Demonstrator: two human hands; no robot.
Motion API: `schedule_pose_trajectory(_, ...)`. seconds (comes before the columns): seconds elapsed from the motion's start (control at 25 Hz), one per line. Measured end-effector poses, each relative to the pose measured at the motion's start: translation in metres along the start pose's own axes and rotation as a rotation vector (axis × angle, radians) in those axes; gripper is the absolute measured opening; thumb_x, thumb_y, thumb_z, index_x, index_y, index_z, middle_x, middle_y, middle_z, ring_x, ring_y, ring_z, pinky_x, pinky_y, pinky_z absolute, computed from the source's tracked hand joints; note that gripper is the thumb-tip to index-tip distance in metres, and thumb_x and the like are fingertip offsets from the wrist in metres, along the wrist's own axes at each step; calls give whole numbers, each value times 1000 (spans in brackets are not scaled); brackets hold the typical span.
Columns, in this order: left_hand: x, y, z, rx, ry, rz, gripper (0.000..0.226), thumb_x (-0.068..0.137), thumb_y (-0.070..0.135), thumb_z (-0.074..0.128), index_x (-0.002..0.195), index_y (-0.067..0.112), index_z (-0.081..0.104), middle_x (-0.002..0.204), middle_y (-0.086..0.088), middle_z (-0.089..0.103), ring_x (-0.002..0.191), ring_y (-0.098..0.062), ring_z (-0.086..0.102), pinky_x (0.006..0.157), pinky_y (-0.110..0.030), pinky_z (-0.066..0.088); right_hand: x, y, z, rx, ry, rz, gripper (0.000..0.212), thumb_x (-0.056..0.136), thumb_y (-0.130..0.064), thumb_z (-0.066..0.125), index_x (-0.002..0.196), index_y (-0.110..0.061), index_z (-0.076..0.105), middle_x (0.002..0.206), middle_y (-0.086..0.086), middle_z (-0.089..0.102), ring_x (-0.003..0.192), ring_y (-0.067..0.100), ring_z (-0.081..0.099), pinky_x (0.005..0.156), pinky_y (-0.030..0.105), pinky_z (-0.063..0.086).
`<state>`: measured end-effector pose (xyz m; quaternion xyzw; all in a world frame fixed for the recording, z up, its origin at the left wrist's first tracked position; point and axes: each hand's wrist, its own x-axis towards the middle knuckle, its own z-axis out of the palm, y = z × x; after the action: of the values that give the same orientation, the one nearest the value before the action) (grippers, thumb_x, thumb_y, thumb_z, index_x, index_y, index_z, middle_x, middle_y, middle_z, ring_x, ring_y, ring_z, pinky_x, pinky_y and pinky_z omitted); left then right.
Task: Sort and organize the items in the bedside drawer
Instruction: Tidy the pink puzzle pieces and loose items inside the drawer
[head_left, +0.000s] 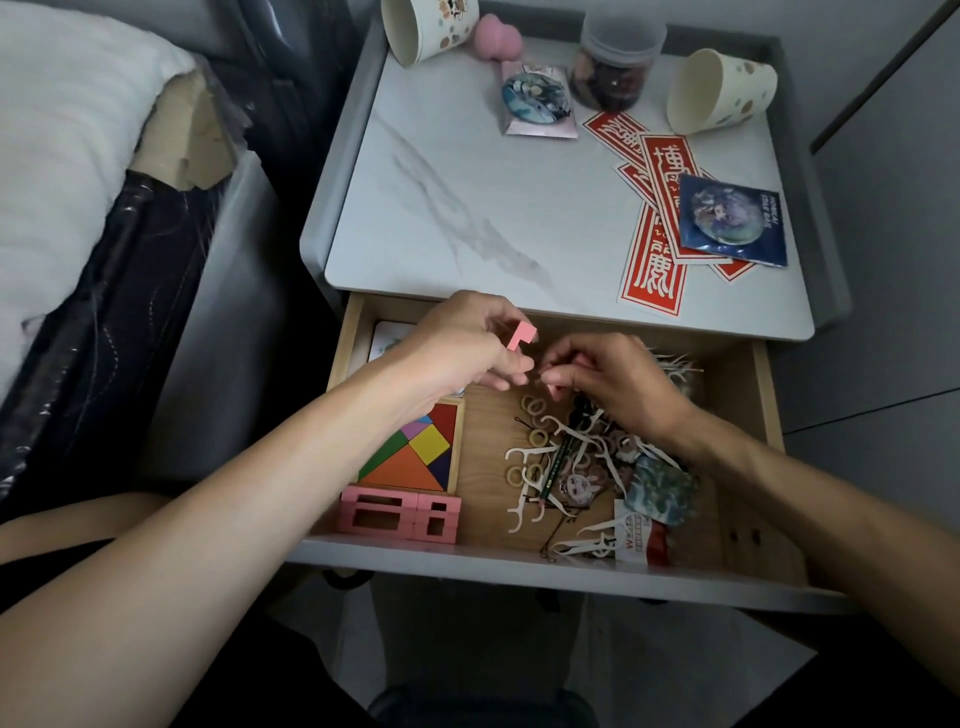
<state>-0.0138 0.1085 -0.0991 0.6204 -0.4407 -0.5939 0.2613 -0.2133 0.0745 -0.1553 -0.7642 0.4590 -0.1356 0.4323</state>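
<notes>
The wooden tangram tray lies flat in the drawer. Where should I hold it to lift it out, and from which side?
Pinch the tangram tray at its right rim, coming from above and from the right. It lies flat. The pink blocks sit close along its near edge and the left forearm covers its far left part, while bare drawer floor lies beside the right rim.

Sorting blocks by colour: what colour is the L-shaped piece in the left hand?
The L-shaped piece is pink; the head view shows it best.
</notes>
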Motion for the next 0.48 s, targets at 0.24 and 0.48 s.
schedule_pose_trajectory(0.24, 2, -5, 4, -4, -6, -27, 24, 82, -5, 72, 102, 6, 64, 98, -17, 72, 69, -16, 73, 65, -24, 58, -14, -10, -5, 268, -2, 146, 26, 88, -34, 62, 96, -10, 69, 65, 10, 64, 46, 10, 46, 44, 17, 35)
schedule_pose_trajectory(0.48, 2, -19, 15, -14, -17, -18, 22, 80, 0, 77, 97, 4, 63, 93, -17, 74, 71, -21, 72, 60, -24, 56, -19, -23, 1, 723, 98, 370, 26, 96, -28, 56, 94, -4, 66, 50, -6, 53, 45, 6, 36, 42, 13, 27)
